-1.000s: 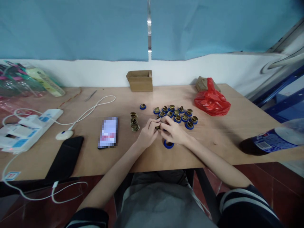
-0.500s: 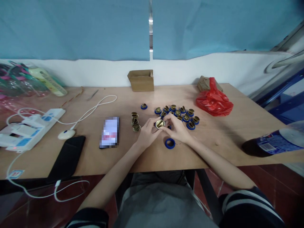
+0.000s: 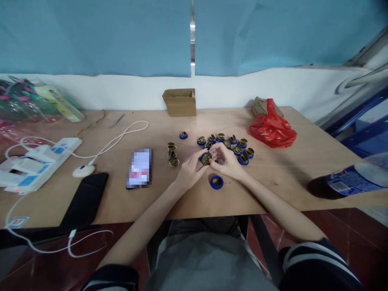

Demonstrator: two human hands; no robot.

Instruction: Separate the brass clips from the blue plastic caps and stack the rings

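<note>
My left hand point(image 3: 190, 169) and my right hand point(image 3: 226, 162) are both closed on one round gold-coloured metal piece with a blue ring point(image 3: 206, 158), held just above the table. The fingers cover parts of its edge. A loose blue ring point(image 3: 217, 182) lies on the table below my hands. Beyond my right hand sit several gold pieces in blue rings point(image 3: 243, 159), close together. Left of my left hand stand a few gold pieces without blue rings point(image 3: 173, 162) in a row. One more blue-ringed piece point(image 3: 183, 134) lies apart, farther back.
A small cardboard box point(image 3: 181, 103) stands by the wall. To the right are a red plastic bag point(image 3: 273, 129) and a bottle of dark drink point(image 3: 342, 184) on its side. Leftward lie a lit phone point(image 3: 139, 168), a black phone point(image 3: 85, 200) and a power strip point(image 3: 45, 165) with white cables.
The piece in my hands has turned; its face looks darker and a blue rim now shows around it. Both hands stay in nearly the same place.
</note>
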